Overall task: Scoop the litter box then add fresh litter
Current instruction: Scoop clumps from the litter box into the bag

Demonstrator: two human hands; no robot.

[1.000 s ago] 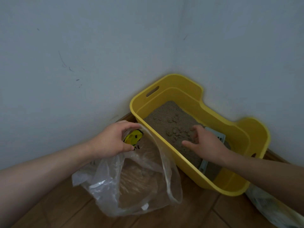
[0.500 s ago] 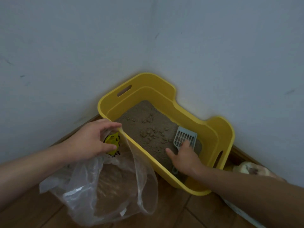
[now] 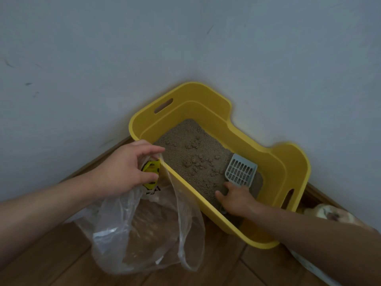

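Note:
A yellow litter box (image 3: pixel 288 162) stands in the corner of the room, holding brown litter (image 3: pixel 185 157) with several clumps (image 3: pixel 195 159) in the middle. A grey slotted scoop (image 3: pixel 240 171) lies on the litter at the right end. My right hand (image 3: pixel 236 200) is inside the box and grips the scoop's handle, which is mostly hidden under the hand. My left hand (image 3: pixel 127 166) holds the rim of a clear plastic bag (image 3: pixel 148 228) with a yellow print, right against the box's near wall. The bag hangs open onto the floor.
Two grey walls meet just behind the box. The floor (image 3: pixel 51 254) is brown wood planks. A pale bag (image 3: pixel 321 213) lies at the right, behind my right forearm, partly hidden.
My right hand drew back from the clumps to the near end of the box and took the scoop's handle. The left hand kept holding the bag. The view shifted right.

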